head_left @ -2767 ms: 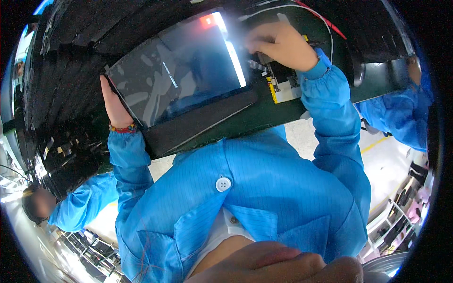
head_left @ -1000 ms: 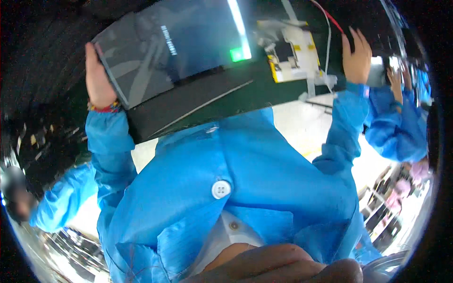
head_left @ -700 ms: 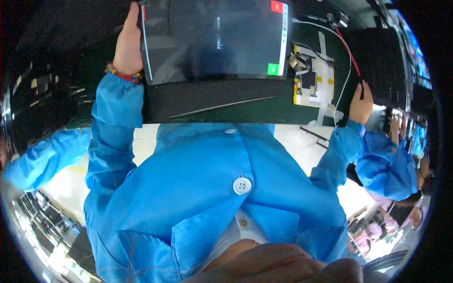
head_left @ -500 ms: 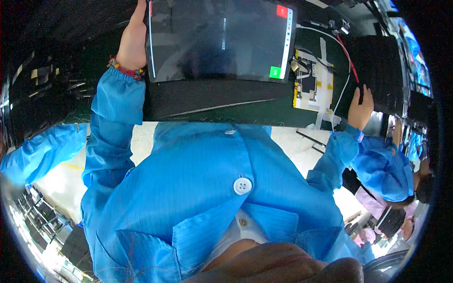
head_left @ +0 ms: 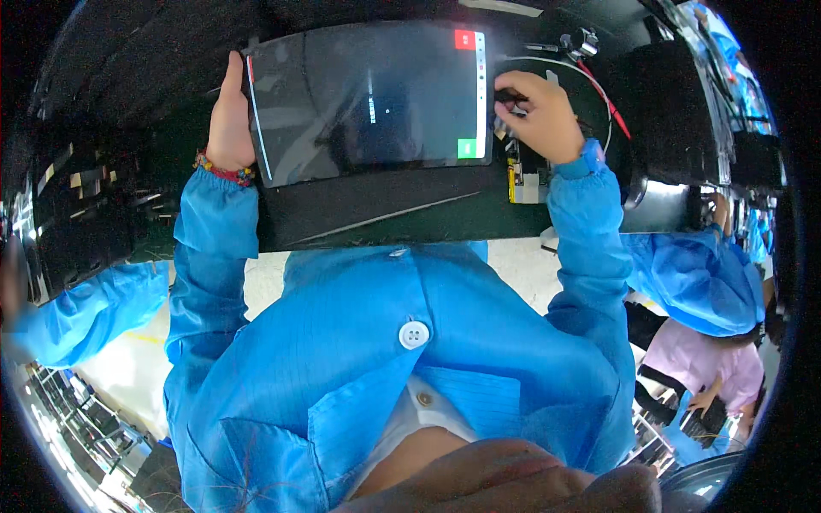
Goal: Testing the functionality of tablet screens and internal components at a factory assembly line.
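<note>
A large dark tablet (head_left: 368,103) with red and green blocks on its lit screen lies over the near part of the bench. Along its left edge is my left hand (head_left: 231,128), gripping it; one finger points straight up the side and the others are hidden. My right hand (head_left: 543,111) is closed in a pinch at the tablet's right edge, around a small black piece (head_left: 511,97) whose kind I cannot make out. Partly under my right wrist sits a taped circuit board (head_left: 523,184) with yellow edging.
A white cable (head_left: 590,70) curves behind my right hand, beside a red wire (head_left: 614,111) and a shiny metal clamp-like part (head_left: 581,41). Blue-sleeved co-workers sit at the left (head_left: 98,312) and right (head_left: 701,278). The dark bench (head_left: 368,231) ends just before my body.
My right hand has come from the bench at the right to the tablet's right edge and closed on a small black piece. The whole view has shifted and tilted slightly; my left hand stays at the tablet.
</note>
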`<act>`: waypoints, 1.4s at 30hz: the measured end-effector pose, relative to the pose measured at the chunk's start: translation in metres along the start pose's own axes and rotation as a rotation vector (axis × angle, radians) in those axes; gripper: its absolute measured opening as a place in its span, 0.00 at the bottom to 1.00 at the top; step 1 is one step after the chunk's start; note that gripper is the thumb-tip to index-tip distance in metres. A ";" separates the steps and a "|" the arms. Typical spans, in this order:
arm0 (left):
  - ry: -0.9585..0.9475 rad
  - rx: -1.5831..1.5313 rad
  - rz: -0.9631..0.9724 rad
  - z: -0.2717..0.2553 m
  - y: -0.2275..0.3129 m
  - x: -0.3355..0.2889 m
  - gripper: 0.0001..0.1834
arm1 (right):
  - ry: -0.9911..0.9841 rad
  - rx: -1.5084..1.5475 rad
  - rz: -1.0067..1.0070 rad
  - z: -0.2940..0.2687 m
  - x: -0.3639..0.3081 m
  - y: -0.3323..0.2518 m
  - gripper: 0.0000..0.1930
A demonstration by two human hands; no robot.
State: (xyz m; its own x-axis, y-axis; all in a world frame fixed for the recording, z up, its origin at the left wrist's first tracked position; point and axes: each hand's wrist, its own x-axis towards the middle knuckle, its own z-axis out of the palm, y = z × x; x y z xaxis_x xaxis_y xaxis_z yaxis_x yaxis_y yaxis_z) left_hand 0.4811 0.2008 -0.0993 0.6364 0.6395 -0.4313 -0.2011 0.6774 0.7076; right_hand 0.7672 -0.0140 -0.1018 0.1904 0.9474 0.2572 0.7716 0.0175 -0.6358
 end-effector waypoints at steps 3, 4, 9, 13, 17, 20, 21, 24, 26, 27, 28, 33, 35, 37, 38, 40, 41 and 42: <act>-0.026 0.030 0.037 -0.008 -0.001 0.002 0.31 | -0.047 -0.044 0.070 -0.002 0.002 -0.007 0.13; -0.033 0.031 0.035 -0.008 -0.001 0.002 0.31 | -0.067 -0.071 0.085 -0.003 0.003 -0.007 0.13; -0.008 0.020 0.037 -0.001 -0.001 -0.001 0.32 | -0.015 0.005 0.051 0.002 0.002 -0.003 0.13; -0.028 -0.004 0.022 -0.001 -0.002 0.002 0.32 | -0.028 -0.013 0.061 0.000 0.002 -0.003 0.13; -0.022 -0.004 0.003 0.001 0.001 -0.002 0.32 | 0.015 -0.017 0.033 0.000 0.000 0.004 0.15; -0.012 -0.012 0.008 -0.003 0.002 -0.001 0.31 | -0.003 -0.006 0.142 -0.012 -0.001 0.007 0.16; -0.020 -0.016 0.016 -0.005 0.002 0.000 0.31 | 0.002 -0.088 0.122 -0.014 0.000 0.009 0.20; -0.041 -0.027 -0.010 -0.014 0.003 0.002 0.31 | 0.070 -0.015 -0.070 -0.028 0.006 0.028 0.24; -0.055 -0.032 -0.045 -0.010 0.004 0.002 0.32 | 0.032 0.098 0.094 -0.033 0.011 0.043 0.23; -0.023 -0.008 -0.012 -0.003 0.003 -0.003 0.32 | 0.043 0.024 0.159 -0.032 0.016 0.050 0.22; 0.010 0.016 0.020 0.002 0.003 -0.005 0.32 | 0.054 -0.048 0.224 -0.030 0.019 0.054 0.21; -0.062 -0.006 -0.005 -0.002 0.003 -0.004 0.31 | 0.115 -0.647 0.004 -0.005 0.027 0.058 0.19; -0.028 0.016 -0.007 0.003 0.003 -0.004 0.31 | 0.167 -0.723 -0.120 -0.003 0.028 0.064 0.17; -0.042 0.002 0.026 -0.003 0.003 -0.003 0.30 | 0.136 -0.544 -0.066 -0.009 0.031 0.048 0.17; -0.041 0.015 0.023 -0.009 0.004 -0.001 0.30 | 0.100 -0.370 -0.017 -0.012 0.030 0.040 0.16; -0.474 -0.148 -0.018 -0.020 0.002 0.002 0.30 | 0.076 -0.161 -0.022 -0.017 0.022 0.032 0.15; -0.473 -0.136 -0.027 -0.022 0.003 0.002 0.30 | 0.047 0.042 -0.037 -0.019 0.017 0.028 0.14; -0.363 -0.098 0.024 -0.022 0.002 0.003 0.30 | 0.057 0.050 -0.026 -0.021 0.012 0.024 0.14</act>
State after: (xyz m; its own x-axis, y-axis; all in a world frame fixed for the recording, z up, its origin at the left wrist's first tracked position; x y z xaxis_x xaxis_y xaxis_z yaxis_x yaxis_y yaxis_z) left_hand 0.4665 0.2123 -0.1111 0.8497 0.4970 -0.1762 -0.2785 0.7067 0.6504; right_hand 0.8004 -0.0084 -0.0985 0.2062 0.9268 0.3138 0.7457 0.0588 -0.6637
